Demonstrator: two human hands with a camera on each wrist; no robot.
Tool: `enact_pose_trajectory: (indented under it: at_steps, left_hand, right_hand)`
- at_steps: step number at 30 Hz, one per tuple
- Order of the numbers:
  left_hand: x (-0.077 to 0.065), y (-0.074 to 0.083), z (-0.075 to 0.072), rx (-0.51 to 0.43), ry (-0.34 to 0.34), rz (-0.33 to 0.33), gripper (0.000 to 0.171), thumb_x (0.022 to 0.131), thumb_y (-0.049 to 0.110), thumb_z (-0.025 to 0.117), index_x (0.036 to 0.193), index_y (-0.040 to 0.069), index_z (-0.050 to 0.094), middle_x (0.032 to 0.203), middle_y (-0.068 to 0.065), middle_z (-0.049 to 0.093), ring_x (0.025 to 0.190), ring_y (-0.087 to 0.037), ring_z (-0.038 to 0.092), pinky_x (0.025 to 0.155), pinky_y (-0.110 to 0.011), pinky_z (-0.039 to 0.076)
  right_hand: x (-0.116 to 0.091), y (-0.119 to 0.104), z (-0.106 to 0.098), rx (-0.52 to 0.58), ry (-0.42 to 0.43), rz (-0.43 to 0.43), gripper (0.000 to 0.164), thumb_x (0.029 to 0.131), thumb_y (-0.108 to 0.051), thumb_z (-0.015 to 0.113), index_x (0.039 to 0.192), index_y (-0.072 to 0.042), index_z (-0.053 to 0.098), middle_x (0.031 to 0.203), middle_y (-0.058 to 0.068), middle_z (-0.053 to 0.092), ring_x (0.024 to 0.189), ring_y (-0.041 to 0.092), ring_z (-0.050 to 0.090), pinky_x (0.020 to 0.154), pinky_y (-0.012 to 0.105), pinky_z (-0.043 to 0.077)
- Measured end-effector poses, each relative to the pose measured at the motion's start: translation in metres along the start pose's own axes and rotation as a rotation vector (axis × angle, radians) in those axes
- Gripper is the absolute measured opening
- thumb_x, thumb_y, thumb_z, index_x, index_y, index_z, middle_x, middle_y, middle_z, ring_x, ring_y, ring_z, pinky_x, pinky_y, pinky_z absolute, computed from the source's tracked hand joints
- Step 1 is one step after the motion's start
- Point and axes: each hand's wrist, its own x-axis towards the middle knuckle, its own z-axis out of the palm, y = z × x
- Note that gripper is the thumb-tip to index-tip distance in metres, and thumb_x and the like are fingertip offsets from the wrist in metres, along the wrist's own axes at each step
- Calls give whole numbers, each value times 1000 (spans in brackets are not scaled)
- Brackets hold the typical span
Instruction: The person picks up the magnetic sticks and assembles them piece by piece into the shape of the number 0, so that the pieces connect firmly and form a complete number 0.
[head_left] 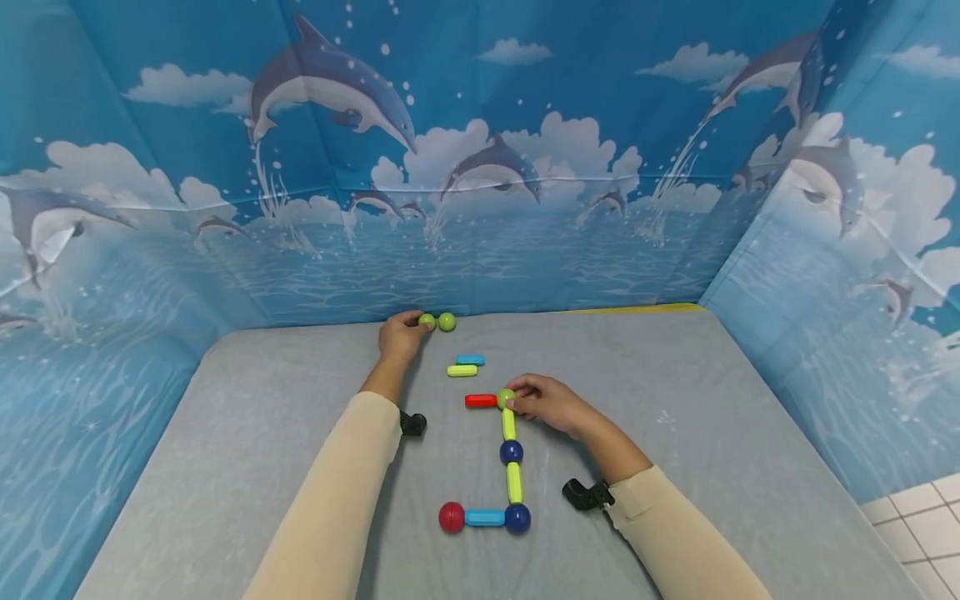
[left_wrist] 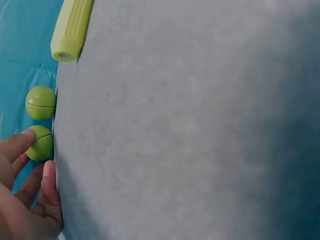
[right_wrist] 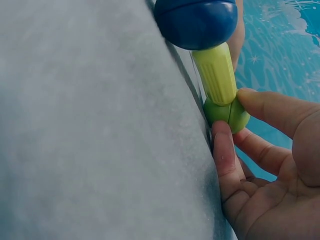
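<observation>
At the far edge of the grey surface, my left hand (head_left: 400, 337) pinches a light-green ball (left_wrist: 41, 145). Right beside it sits a second light-green ball (head_left: 447, 322). My right hand (head_left: 551, 402) holds another green ball (right_wrist: 231, 115) between thumb and fingers, at the top corner of a joined chain. From that corner a red rod (head_left: 481, 401) points left. A yellow-green rod (head_left: 509, 425) runs down to a navy ball (head_left: 512, 452), then a second yellow-green rod (head_left: 513, 483) meets another navy ball (head_left: 517, 518). A blue rod (head_left: 484, 517) and red ball (head_left: 452, 517) end the chain.
Between the hands lie a loose light-blue rod (head_left: 470, 359) and a loose yellow-green rod (head_left: 462, 371), side by side. A dolphin-print curtain (head_left: 480, 250) stands behind the grey surface (head_left: 675, 375) and along its sides. Black wrist-camera mounts stick out from both wrists.
</observation>
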Motion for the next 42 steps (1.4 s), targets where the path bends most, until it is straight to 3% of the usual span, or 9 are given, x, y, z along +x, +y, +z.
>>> enact_pose_trajectory:
  at_steps: [9, 15, 19, 25, 30, 36, 42]
  left_hand:
    - [-3, -5, -3, -91, 32, -1, 39, 94, 24, 72, 131, 11, 67, 125, -15, 67, 119, -31, 59, 94, -42, 52]
    - [-13, -7, -15, -217, 14, -17, 40, 94, 22, 71, 132, 11, 65, 127, -13, 64, 114, -29, 64, 94, -40, 55]
    - [-22, -10, -22, -276, -41, -27, 40, 94, 22, 72, 133, 13, 65, 127, -11, 63, 109, -29, 65, 90, -39, 55]
    - [-47, -12, -30, -284, -153, -14, 49, 96, 23, 69, 143, 16, 58, 132, -12, 58, 111, -31, 65, 91, -41, 54]
    - [-70, -13, -33, -232, -257, -22, 47, 96, 23, 68, 142, 16, 60, 135, -12, 57, 111, -28, 68, 88, -38, 54]
    - [-96, -9, -33, -233, -388, 10, 38, 94, 17, 70, 132, 11, 66, 124, -13, 62, 106, -28, 69, 92, -40, 57]
    - [-111, -4, -29, -123, -441, 58, 34, 91, 20, 76, 124, 14, 71, 118, -10, 66, 98, -21, 67, 81, -35, 57]
  right_hand:
    - [2, 1, 0, -5, -2, 8, 35, 98, -24, 67, 128, -7, 64, 109, 10, 64, 88, 18, 63, 77, 32, 54]
    - [3, 3, 0, -4, -6, 12, 34, 98, -24, 67, 128, -7, 64, 109, 10, 65, 88, 18, 63, 77, 31, 54]
    - [2, -1, 0, -20, -9, 9, 36, 99, -25, 66, 129, -7, 63, 111, 11, 65, 89, 19, 63, 78, 33, 54]
    - [1, -1, 0, -35, -6, 25, 35, 99, -25, 66, 129, -8, 64, 111, 10, 65, 89, 17, 62, 78, 31, 54]
    - [1, 2, 1, -25, -10, 13, 36, 99, -24, 67, 129, -6, 64, 111, 11, 65, 89, 18, 62, 77, 33, 54]
    - [2, 2, 0, -22, -9, 11, 36, 99, -24, 66, 130, -6, 63, 111, 11, 65, 88, 18, 63, 77, 33, 54]
    - [2, 1, 0, -25, -13, 9, 37, 99, -25, 66, 130, -5, 63, 110, 11, 65, 88, 18, 63, 77, 33, 53]
